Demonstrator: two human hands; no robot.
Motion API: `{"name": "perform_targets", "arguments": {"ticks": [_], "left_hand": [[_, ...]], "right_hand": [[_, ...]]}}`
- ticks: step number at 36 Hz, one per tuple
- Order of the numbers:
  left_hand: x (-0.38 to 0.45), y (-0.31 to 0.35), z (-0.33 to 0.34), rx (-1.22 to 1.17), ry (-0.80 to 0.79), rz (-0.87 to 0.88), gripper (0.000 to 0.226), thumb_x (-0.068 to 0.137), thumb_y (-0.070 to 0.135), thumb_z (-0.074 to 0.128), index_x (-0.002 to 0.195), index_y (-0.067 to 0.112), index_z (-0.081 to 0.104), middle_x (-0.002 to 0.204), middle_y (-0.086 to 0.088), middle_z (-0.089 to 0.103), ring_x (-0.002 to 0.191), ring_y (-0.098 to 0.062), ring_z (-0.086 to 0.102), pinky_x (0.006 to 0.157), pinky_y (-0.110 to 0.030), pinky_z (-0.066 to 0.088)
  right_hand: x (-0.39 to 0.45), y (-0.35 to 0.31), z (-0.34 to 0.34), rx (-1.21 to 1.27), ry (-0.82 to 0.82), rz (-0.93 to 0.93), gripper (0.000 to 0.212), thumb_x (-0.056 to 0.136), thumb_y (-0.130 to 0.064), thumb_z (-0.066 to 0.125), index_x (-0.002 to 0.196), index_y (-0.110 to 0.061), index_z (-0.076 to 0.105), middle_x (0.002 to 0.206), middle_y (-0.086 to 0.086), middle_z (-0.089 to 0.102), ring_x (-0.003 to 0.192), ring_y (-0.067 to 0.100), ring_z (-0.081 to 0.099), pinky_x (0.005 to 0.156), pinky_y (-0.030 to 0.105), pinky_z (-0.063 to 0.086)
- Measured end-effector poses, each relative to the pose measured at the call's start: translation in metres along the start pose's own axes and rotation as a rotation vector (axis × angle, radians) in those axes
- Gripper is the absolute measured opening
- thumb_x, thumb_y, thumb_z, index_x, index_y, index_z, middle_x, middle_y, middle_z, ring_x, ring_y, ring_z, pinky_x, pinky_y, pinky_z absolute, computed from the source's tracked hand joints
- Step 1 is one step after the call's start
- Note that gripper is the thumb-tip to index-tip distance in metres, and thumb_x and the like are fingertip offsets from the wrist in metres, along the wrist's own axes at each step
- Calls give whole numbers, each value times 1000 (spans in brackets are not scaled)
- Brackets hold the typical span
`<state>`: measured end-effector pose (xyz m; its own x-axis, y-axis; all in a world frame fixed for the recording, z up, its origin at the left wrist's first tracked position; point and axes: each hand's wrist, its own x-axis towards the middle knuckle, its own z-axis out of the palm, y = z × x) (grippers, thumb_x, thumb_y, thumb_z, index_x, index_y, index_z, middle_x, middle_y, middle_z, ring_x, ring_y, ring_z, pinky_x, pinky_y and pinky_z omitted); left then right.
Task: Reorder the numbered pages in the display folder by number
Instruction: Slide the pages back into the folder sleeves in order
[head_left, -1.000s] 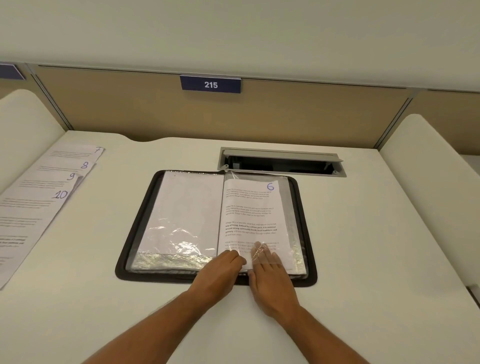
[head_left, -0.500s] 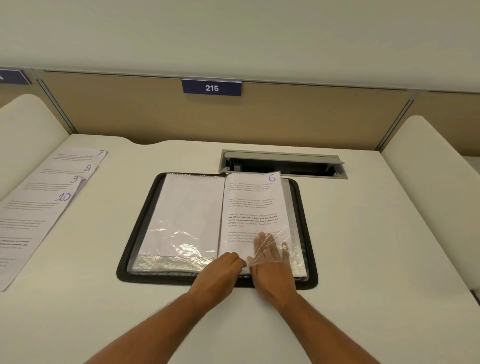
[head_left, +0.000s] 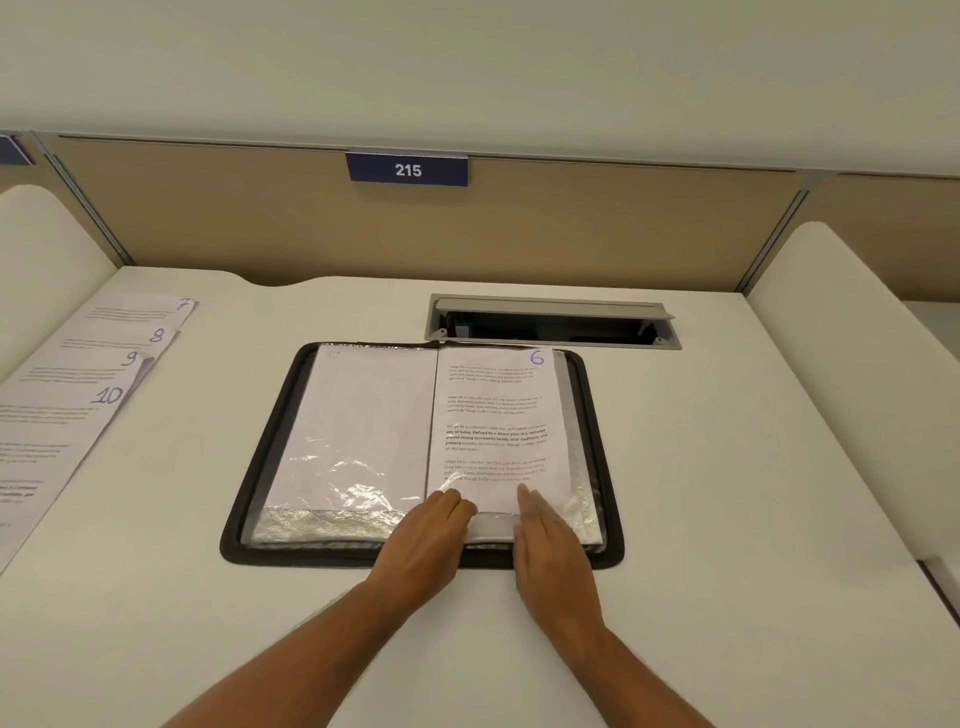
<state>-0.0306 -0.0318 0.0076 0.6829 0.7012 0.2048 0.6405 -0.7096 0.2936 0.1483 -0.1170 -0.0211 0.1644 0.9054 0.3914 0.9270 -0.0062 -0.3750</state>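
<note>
A black display folder lies open in the middle of the desk. Its right-hand plastic sleeve holds the page numbered 6, whose top edge reaches the folder's far edge. The left-hand sleeve shows a blank white sheet. My left hand has curled fingers that grip the lower edge of the right sleeve near the spine. Beside it, my right hand lies flat with straight fingers, its tips touching the bottom edge of page 6. Loose pages numbered 7, 8, 9 and 10 overlap at the desk's left.
An open cable tray is set into the desk just behind the folder. A beige partition with the plate 215 closes the back. Rounded white dividers stand on both sides.
Page 6 has slid away from me, up inside the right sleeve. My right hand's fingers have drawn back from under the plastic to the page's bottom edge. My left hand has stayed in place.
</note>
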Motion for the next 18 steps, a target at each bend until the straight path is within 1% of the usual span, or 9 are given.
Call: {"name": "perform_targets", "arguments": {"ticks": [2,3,5,9,11,13,15,17,18], "left_hand": [[1,1,-1,12,15,-1,41,72,3,81,107,16,65,93,1,62,76,-16,59,62,-27,51],[2,1,-1,15,22,2,42,71,2,81,107,15,65,92,1,62,76,-17,59,61,-27,51],[3,3,-1,16,34,5,44,68,-1,79,107,14,65,91,0,62,75,-18,58,59,-27,50],[3,3,2,47,37,2,48,65,-7,74,108,14,66,91,1,60,75,-18,57,59,-27,49],[2,2,3,52,31,-1,48,65,-8,72,107,14,66,90,1,60,74,-18,56,59,-27,49],[1,0,3,47,17,-1,42,68,-5,71,105,14,67,89,2,60,73,-17,55,57,-27,47],[-1,-2,2,42,0,3,30,74,2,70,100,16,67,89,3,59,72,-16,54,57,-28,47],[-4,-4,2,29,-6,25,14,80,9,67,91,18,65,85,4,55,71,-16,50,56,-30,46],[-6,-4,2,11,-6,35,8,84,13,64,89,19,63,84,5,54,71,-14,48,57,-29,45]], "right_hand": [[-3,-1,-4,60,56,66,41,92,-10,74,131,-4,64,114,11,71,105,24,71,90,36,61],[-3,-3,-7,96,75,110,39,89,-11,77,126,-6,64,108,9,71,98,22,71,83,36,64],[3,-10,-15,160,96,234,36,87,-14,79,119,-10,60,107,6,69,95,22,71,75,36,64],[20,-11,-27,204,138,499,44,88,-15,79,118,-17,47,115,5,60,101,23,67,74,37,64],[26,-7,-31,204,175,580,46,90,-18,77,121,-19,43,119,3,52,100,24,65,74,38,63],[29,0,-32,217,201,635,43,92,-20,74,123,-18,44,119,0,46,96,24,63,73,40,62],[30,4,-33,323,202,715,38,96,-22,70,125,-20,46,119,-2,49,97,22,63,78,40,61],[32,4,-34,483,166,817,35,100,-26,63,131,-22,46,117,-2,58,104,22,64,87,40,60],[33,2,-35,556,149,855,33,102,-27,60,133,-23,47,116,-2,62,105,22,64,88,38,58]]}}
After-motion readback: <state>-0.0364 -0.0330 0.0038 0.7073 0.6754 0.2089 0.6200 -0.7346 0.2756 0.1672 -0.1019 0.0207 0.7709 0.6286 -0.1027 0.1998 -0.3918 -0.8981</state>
